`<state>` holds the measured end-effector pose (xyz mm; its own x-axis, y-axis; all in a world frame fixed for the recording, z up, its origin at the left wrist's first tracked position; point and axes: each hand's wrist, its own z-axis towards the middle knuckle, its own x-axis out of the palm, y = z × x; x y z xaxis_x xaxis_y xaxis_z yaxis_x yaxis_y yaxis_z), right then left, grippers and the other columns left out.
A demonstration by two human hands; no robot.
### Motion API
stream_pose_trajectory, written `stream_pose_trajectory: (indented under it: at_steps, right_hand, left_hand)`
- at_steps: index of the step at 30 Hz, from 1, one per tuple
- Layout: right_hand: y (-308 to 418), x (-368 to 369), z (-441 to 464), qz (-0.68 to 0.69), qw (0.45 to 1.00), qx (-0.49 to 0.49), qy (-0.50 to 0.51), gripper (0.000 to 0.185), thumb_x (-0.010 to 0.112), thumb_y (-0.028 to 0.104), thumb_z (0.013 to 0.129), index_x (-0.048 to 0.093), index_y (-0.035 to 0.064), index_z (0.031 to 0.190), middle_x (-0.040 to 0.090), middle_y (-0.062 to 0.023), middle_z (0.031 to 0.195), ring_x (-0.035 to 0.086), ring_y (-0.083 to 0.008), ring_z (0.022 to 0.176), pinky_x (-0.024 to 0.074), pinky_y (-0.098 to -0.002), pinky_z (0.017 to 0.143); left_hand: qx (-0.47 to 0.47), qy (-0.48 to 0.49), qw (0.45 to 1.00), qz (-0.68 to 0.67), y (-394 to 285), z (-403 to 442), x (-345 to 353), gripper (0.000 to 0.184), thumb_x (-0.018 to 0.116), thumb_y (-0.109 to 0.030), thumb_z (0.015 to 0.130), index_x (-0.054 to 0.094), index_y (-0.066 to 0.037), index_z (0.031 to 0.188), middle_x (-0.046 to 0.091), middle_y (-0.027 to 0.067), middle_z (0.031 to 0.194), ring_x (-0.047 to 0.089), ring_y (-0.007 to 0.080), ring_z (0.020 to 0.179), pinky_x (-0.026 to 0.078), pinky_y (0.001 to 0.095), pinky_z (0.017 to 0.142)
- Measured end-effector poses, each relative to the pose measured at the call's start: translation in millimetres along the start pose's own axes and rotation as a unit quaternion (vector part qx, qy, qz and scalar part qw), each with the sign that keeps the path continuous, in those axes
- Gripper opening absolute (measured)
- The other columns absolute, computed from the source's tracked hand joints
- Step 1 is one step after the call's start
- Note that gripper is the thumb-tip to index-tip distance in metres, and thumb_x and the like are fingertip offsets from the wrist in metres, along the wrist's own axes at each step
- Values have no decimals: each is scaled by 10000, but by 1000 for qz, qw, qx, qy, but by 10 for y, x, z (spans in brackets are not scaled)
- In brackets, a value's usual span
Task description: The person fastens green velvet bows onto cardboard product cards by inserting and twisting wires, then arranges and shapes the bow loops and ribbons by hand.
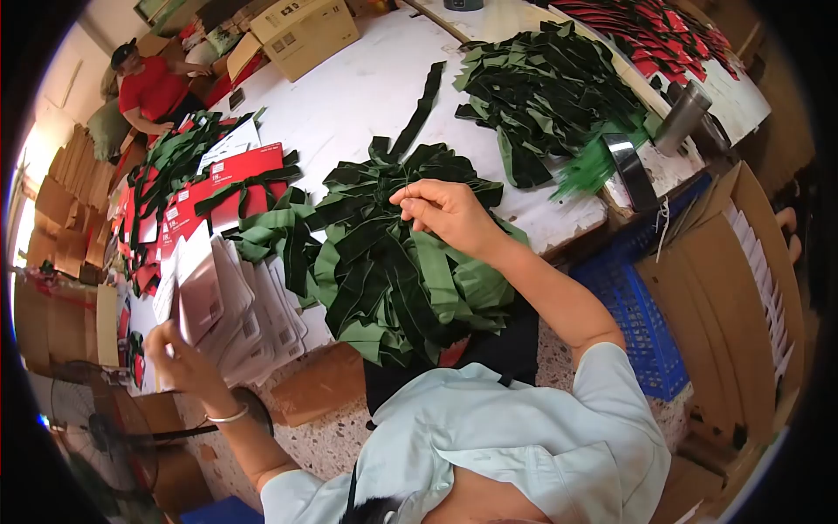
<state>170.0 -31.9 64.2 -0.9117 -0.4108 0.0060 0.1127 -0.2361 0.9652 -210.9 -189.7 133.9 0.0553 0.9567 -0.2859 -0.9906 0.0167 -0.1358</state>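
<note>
My right hand [445,212] is over a heap of green velvet ribbon bows [375,262], thumb and forefinger pinched together. Something thin seems to be at its fingertips, too fine to make out. My left hand [182,365] is at the near edge of a stack of white cards [234,306], its fingers bent and slightly blurred. Whether it grips a card there, I cannot tell. Beyond that stack lie red and white printed cards [223,188], several with dark green ribbon across them.
Another heap of green ribbon bows [550,96] lies at the back right, beside a metal tumbler [685,118] and a black tape roll [630,172]. A cardboard box [305,39] is at the back. Below the table's right side are a blue crate [633,323] and a carton [716,323]. A person in red [157,87] is far left.
</note>
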Motion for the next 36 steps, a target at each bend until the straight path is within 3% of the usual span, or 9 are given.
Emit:
stream_pose_trajectory:
  at_steps: [2,6,9,11,14,17,20,26,36]
  right_hand:
    - [21,21,2,14,1000,25,-4,199,565,134,960,676,18,1077,649,-2,814,584,-47,691,485,-194,620]
    - [7,43,-2,30,999,33,1,212,558,148,965,677,18,1081,661,-39,887,608,-76,719,521,-221,668]
    - [54,37,-12,15,1000,15,0,219,573,159,954,678,3,1066,661,-40,893,616,-87,709,521,-234,664]
    - [26,26,-8,-5,1000,-19,12,215,570,151,951,678,-1,1058,660,-44,897,622,-97,704,520,-241,653]
    - [-5,35,-23,-19,999,-44,5,195,572,134,949,684,6,1044,655,-55,899,623,-106,690,513,-245,642]
    - [18,60,49,-97,990,-102,8,160,618,112,919,698,16,1018,644,-66,890,620,-127,726,495,-257,657]
    - [-40,101,127,-129,980,-148,21,141,633,107,907,708,24,994,638,-59,920,609,-128,845,478,-262,721]
    - [10,228,244,-40,995,14,91,136,617,68,910,696,-9,990,671,-34,855,627,-74,782,501,-219,693]
    - [37,380,407,-118,987,-1,112,132,624,47,866,677,-37,954,657,-36,769,597,-75,692,474,-220,621]
  left_hand:
    - [-3,-117,992,56,-431,111,-13,124,605,-78,943,577,42,928,646,150,908,588,247,764,500,338,704]
    - [-10,-193,942,-273,-1077,-97,384,165,578,-81,955,560,47,851,646,172,813,604,221,733,522,329,721]
    - [-123,-20,943,-309,-1463,-467,711,89,629,-85,920,624,3,930,658,86,835,587,206,706,511,316,716]
    - [-112,104,958,-243,-1344,-775,833,202,670,8,865,602,7,1055,632,99,992,598,222,877,478,309,828]
    - [-189,203,874,-399,-1195,-1093,826,284,664,-11,865,626,15,1145,630,115,1073,590,239,978,443,366,919]
    - [-300,309,815,-388,-903,-1509,749,288,617,-27,902,606,20,1186,605,126,1160,574,231,1045,425,351,970]
    - [-454,150,739,-474,-1118,-1388,786,311,557,-10,939,540,64,1241,570,103,1240,561,208,1078,445,332,962]
    - [-452,80,737,-496,-1136,-894,886,173,581,-26,937,624,80,1067,649,70,1033,592,128,889,480,272,795]
    - [-439,-11,722,-535,-1208,-673,930,86,640,-32,915,660,6,990,654,29,990,565,85,842,446,233,761]
